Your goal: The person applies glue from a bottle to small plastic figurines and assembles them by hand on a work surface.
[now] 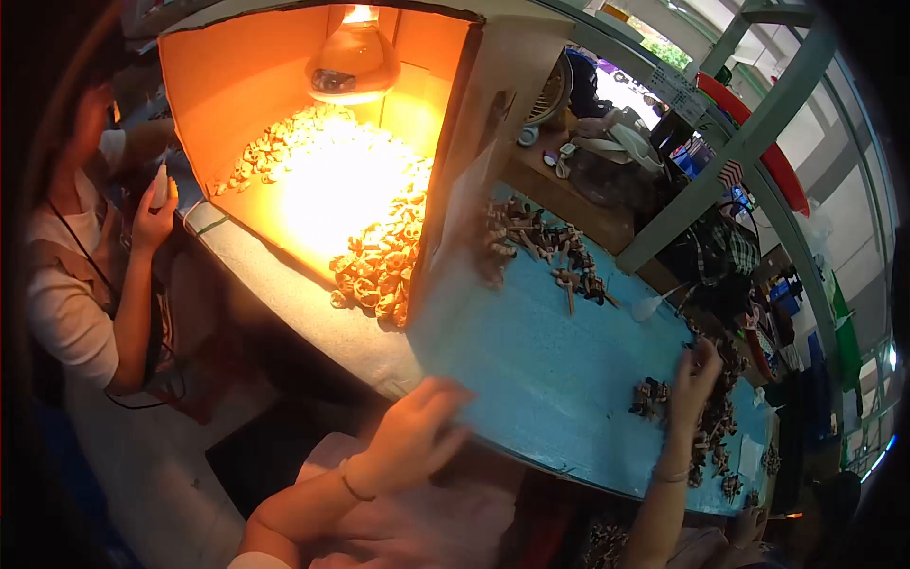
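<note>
My left hand (414, 431) is raised at the near edge of the blue tabletop (540, 379), smeared by motion. Its fingers are partly bent; whether anything is in them does not show. Over on the right, my right hand (697, 379) reaches across the table with fingers curled. It sits between a small cluster of dark and pinkish-brown pieces (650, 398) and a longer heap of similar pieces (718, 422). Something small and dark shows at its fingertips, too small to name. More pieces with stick-like parts (573, 270) lie at the table's far side.
An open-fronted box (455, 180) at the far left holds many small rounded pieces (374, 275) under a glowing heat lamp (353, 64). A metal post (701, 190) rises behind the table. A co-worker (81, 303) stands left; another person's hand (749, 524) shows at the lower right.
</note>
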`<state>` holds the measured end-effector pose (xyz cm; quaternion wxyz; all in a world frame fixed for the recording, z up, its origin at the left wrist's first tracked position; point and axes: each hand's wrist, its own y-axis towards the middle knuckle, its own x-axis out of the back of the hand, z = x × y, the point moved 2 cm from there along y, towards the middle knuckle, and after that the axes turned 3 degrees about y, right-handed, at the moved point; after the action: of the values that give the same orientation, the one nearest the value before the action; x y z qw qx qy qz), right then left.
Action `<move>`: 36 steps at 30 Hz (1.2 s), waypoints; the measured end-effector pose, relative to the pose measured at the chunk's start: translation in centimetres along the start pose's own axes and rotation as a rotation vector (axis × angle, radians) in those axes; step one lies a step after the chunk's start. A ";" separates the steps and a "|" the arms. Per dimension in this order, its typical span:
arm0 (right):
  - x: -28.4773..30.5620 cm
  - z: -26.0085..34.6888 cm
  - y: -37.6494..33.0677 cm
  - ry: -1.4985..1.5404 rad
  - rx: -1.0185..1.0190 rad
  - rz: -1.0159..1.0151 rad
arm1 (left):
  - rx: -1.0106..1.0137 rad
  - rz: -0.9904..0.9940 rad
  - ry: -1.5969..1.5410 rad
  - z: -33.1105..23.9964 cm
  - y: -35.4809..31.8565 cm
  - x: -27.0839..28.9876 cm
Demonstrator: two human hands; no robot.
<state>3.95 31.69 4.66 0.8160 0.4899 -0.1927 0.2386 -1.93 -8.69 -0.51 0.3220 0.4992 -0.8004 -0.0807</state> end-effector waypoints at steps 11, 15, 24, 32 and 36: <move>-20.7 17.4 -1.3 -0.142 0.096 0.564 | -0.063 0.084 0.018 -0.3 1.6 -2.3; -19.7 16.7 -0.7 -0.077 0.085 0.639 | 0.129 0.104 -0.183 1.8 0.9 -0.8; -18.9 17.0 -2.1 0.071 0.202 0.525 | 0.458 0.138 -0.729 3.6 4.8 -1.7; -15.1 18.0 -2.3 0.344 0.300 0.766 | 0.620 -0.014 -1.088 4.9 3.8 -1.4; -10.1 18.0 -4.0 0.439 0.507 0.808 | 0.604 0.193 -0.969 3.9 4.6 -1.0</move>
<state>-3.38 12.03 4.31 0.5359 0.4970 -0.1270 0.6706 -7.40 -6.38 -1.93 -0.2322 0.3998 -0.8859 -0.0384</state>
